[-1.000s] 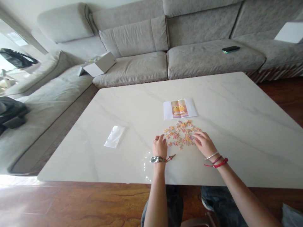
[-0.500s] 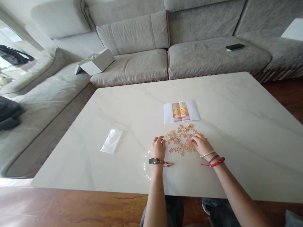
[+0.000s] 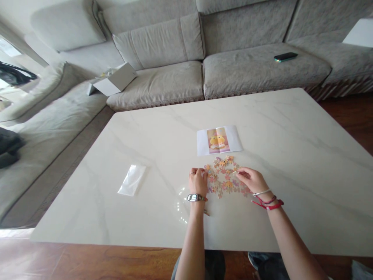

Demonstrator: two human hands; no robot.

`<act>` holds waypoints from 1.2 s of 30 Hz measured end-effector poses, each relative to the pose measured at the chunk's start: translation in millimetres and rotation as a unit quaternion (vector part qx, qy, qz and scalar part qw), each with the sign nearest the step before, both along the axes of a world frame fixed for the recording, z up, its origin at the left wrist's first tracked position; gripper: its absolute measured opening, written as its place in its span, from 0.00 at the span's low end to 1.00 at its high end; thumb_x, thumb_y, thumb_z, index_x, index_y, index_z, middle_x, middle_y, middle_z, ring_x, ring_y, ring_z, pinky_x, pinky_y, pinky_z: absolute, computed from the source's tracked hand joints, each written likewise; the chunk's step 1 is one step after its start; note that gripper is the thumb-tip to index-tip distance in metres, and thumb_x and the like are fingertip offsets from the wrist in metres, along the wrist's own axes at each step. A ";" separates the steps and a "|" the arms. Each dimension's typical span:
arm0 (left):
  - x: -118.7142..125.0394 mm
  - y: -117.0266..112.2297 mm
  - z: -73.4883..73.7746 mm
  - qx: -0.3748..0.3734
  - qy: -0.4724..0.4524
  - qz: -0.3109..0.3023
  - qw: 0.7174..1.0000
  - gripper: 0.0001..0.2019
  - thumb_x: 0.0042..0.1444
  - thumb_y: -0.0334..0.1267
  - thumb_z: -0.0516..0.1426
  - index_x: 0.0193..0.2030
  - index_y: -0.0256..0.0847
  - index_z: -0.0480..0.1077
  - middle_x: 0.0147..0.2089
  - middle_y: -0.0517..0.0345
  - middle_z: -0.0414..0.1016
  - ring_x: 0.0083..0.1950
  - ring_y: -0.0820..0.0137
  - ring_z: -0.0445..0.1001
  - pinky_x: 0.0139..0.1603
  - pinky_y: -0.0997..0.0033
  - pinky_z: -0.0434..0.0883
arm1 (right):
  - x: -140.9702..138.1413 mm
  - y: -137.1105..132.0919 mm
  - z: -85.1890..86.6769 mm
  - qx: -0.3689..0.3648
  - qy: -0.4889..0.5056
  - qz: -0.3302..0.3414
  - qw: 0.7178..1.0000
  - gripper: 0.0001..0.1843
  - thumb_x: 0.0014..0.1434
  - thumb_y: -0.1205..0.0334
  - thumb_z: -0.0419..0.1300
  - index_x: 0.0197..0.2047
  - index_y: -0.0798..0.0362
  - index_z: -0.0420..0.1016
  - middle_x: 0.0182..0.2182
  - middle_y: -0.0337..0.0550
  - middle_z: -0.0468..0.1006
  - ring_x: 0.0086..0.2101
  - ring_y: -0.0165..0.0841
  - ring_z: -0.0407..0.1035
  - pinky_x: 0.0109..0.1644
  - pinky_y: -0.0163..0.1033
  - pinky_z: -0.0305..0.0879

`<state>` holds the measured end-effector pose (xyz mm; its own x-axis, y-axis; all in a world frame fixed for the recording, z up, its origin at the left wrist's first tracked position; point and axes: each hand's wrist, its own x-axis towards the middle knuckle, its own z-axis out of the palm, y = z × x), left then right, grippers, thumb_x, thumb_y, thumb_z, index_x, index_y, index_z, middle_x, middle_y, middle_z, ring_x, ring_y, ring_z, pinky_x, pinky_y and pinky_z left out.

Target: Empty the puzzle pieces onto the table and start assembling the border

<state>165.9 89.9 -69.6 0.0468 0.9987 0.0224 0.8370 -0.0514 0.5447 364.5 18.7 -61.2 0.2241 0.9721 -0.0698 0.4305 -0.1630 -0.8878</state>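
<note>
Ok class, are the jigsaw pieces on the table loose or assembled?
Loose: the jigsaw pieces lie scattered, with tabletop showing between them.

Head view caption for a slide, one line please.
Left hand and right hand at loose jigsaw pieces on a pale table, below a printed picture.

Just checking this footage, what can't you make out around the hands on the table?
All in the head view:
The left hand: its back hides whatever lies under its palm.
The right hand: too small at the fingertips to tell whether it pinches anything.
The jigsaw pieces: too small to count or to read each shape, and the left hand covers some.
The printed sheet: its picture's fine detail is too small.
</note>
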 end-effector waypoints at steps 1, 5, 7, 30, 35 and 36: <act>1.2 0.6 -0.8 -0.007 -0.005 0.008 1.000 0.08 0.49 0.36 0.52 0.33 0.41 0.71 0.36 0.54 0.65 0.39 0.69 0.67 0.42 0.69 0.64 | 2.9 -0.8 -0.3 -0.009 0.036 -0.013 0.999 0.10 0.47 0.56 0.56 0.30 0.54 0.70 0.28 0.44 0.75 0.30 0.32 0.69 0.34 0.36 0.66; 4.4 1.8 -3.1 -0.031 -0.036 0.039 0.998 0.06 0.46 0.34 0.53 0.31 0.39 0.70 0.36 0.54 0.64 0.39 0.68 0.66 0.43 0.67 0.64 | 9.7 -2.1 -1.1 -0.032 0.139 -0.041 0.989 0.14 0.44 0.54 0.58 0.31 0.55 0.69 0.27 0.43 0.75 0.28 0.31 0.69 0.33 0.36 0.66; 4.5 1.7 -2.7 -0.037 -0.046 0.046 0.997 0.05 0.45 0.33 0.53 0.29 0.38 0.69 0.35 0.54 0.64 0.40 0.68 0.66 0.42 0.67 0.64 | 10.2 -1.9 0.1 -0.040 0.153 -0.048 0.986 0.14 0.44 0.53 0.58 0.30 0.55 0.69 0.26 0.42 0.75 0.28 0.31 0.69 0.33 0.37 0.66; -8.5 -8.0 24.6 -0.266 -0.383 -0.160 0.870 0.12 0.46 0.40 0.54 0.38 0.38 0.66 0.23 0.66 0.62 0.19 0.82 0.58 0.16 0.83 0.56 | -53.0 8.5 9.4 -0.087 0.266 0.001 0.960 0.17 0.42 0.55 0.60 0.35 0.53 0.64 0.23 0.38 0.73 0.24 0.31 0.70 0.24 0.34 0.66; -10.7 -9.3 23.6 -0.233 -0.320 -0.174 0.902 0.11 0.47 0.40 0.53 0.37 0.37 0.68 0.24 0.62 0.66 0.19 0.81 0.60 0.17 0.81 0.59 | -56.0 8.3 4.3 -0.089 0.262 0.013 0.961 0.16 0.42 0.52 0.60 0.31 0.53 0.64 0.26 0.40 0.73 0.27 0.32 0.71 0.25 0.35 0.68; -10.1 -9.8 23.4 -0.226 -0.306 -0.191 0.905 0.11 0.48 0.40 0.53 0.37 0.37 0.68 0.24 0.62 0.67 0.20 0.81 0.61 0.18 0.81 0.60 | -57.6 8.3 2.7 -0.089 0.264 0.016 0.960 0.17 0.42 0.52 0.60 0.32 0.53 0.64 0.26 0.40 0.73 0.27 0.32 0.71 0.24 0.35 0.68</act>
<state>155.7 80.1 -46.1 0.5065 0.8265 -0.2458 0.3400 0.0705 0.9378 307.0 27.0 -58.4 0.0808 0.9399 -0.3316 -0.0652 -0.3270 -0.9428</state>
